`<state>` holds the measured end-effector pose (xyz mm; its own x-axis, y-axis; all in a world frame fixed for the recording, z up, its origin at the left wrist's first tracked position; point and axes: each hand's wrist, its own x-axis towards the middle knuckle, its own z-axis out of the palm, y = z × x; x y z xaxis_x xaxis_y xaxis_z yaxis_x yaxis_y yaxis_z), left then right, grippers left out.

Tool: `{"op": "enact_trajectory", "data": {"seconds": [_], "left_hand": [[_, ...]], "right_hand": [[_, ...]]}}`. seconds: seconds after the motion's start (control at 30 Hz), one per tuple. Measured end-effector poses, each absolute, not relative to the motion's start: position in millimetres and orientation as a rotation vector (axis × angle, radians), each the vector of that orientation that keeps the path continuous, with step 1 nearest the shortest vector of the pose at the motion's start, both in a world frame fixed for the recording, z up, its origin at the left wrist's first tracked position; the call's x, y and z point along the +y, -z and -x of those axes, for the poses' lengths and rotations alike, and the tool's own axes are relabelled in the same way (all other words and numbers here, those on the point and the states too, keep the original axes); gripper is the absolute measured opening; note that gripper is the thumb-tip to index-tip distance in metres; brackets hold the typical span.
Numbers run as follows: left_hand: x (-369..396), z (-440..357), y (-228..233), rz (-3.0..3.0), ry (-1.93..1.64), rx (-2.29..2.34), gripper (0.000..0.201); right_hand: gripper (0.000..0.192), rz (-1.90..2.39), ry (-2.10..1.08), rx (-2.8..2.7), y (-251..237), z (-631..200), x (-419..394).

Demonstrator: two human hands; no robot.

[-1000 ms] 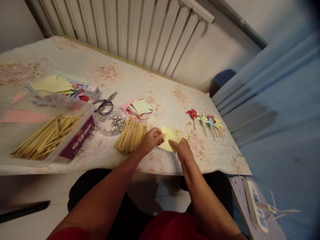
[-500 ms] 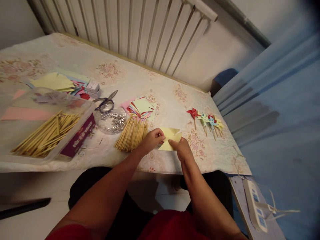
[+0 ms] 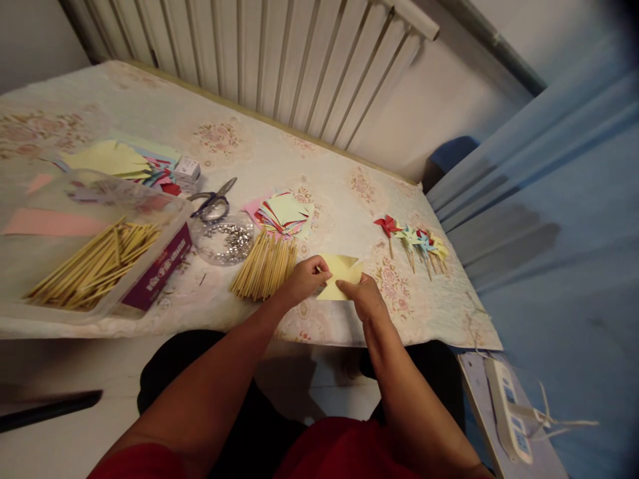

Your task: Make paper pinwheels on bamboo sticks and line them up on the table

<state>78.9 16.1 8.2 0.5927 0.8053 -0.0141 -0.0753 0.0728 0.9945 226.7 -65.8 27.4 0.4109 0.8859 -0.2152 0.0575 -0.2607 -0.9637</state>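
Note:
A yellow paper square [image 3: 342, 267] with slits cut in from its corners is held over the table's front part. My left hand [image 3: 307, 276] is closed, its thumb and finger pinching the paper's left side. From the right, my right hand [image 3: 363, 293] grips the paper with the thumb flat on top; its other fingers are hidden beneath. Just left of my left hand lies a bundle of thin wooden sticks [image 3: 264, 266]. Behind the sticks is a stack of coloured paper squares [image 3: 283, 211]. Finished paper pinwheels [image 3: 412, 241] on sticks lie to the right.
A clear plastic bin [image 3: 164, 266] holds more sticks on the left. Beside it are a round tub of small metal pins [image 3: 227, 241], scissors [image 3: 214, 201], a small white box [image 3: 187, 173] and cut coloured paper [image 3: 107, 159]. A power strip [image 3: 508, 409] sits low at right.
The hands and the yellow paper have barely moved; the paper's upper right part appears slightly flatter. The camera view has shifted a little.

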Motion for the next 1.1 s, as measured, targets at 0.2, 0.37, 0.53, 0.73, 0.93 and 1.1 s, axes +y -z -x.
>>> {"op": "enact_trajectory", "data": {"seconds": [0.2, 0.37, 0.53, 0.73, 0.93, 1.1], "left_hand": [[15.8, -78.1, -9.6, -1.379, -0.749, 0.701, 0.013], [15.9, -77.8, -9.7, -1.43, -0.767, 0.739, 0.012], [15.6, -78.4, -9.9, -1.478, -0.791, 0.772, 0.01], [14.8, -79.0, -11.1, -1.509, -0.787, 0.808, 0.011], [13.7, -80.0, -9.5, -1.496, -0.776, 0.785, 0.01], [13.8, -85.9, -4.3, -1.159, -0.884, 0.685, 0.028]], "right_hand": [[0.034, 1.614, -1.007, -0.845, -28.4, -226.1, -65.3], [0.035, 1.628, -1.007, -0.832, -29.7, -224.8, -65.1], [0.035, 1.656, -0.977, -0.844, -33.1, -221.6, -64.6], [0.036, 1.728, -0.926, -0.832, -34.6, -217.6, -62.4], [0.035, 1.781, -0.865, -0.837, -28.1, -220.6, -61.0], [0.033, 1.742, -0.835, -0.789, -27.4, -222.3, -60.3]]}}
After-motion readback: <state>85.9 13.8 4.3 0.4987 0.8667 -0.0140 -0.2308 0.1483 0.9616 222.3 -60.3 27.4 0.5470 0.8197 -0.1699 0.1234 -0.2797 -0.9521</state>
